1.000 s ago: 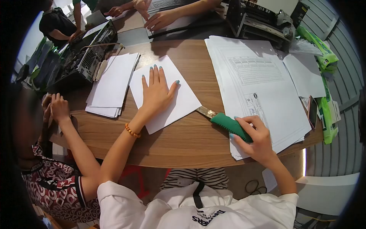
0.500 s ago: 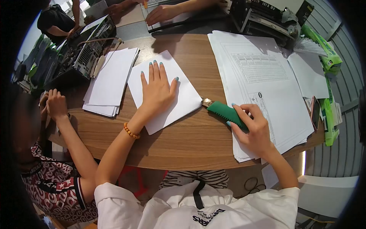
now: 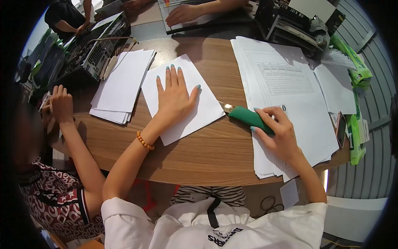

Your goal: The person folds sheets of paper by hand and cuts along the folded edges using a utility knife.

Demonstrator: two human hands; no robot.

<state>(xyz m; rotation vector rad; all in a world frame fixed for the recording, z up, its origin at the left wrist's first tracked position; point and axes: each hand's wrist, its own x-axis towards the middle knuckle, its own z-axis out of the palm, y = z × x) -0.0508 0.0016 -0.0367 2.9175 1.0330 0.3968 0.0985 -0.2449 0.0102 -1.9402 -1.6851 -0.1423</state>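
My left hand (image 3: pixel 176 101) lies flat, fingers spread, on a white sheet of paper (image 3: pixel 190 74) that looks folded and sits at an angle on the wooden table. In my right hand (image 3: pixel 280 130) is a knife (image 3: pixel 248 118) with a green handle and a short metal blade end. Its tip points left, right at the paper's right corner. My thumb and fingers wrap the rear of the handle, beside the large stack of printed sheets (image 3: pixel 286 91).
Left of the sheet lies a pile of white papers (image 3: pixel 120 87), near an open computer case (image 3: pixel 93 52). A black machine (image 3: pixel 290 29) stands at the back right, with green packaging (image 3: pixel 352 62) beside it. Another person's hand (image 3: pixel 62 103) rests at the table's left; a further person's hand (image 3: pixel 182 15) is across.
The knife's handle lies flatter, and its blade end now meets the paper's right corner from just above. My left hand stays flat on the sheet. The whole view has shifted slightly.
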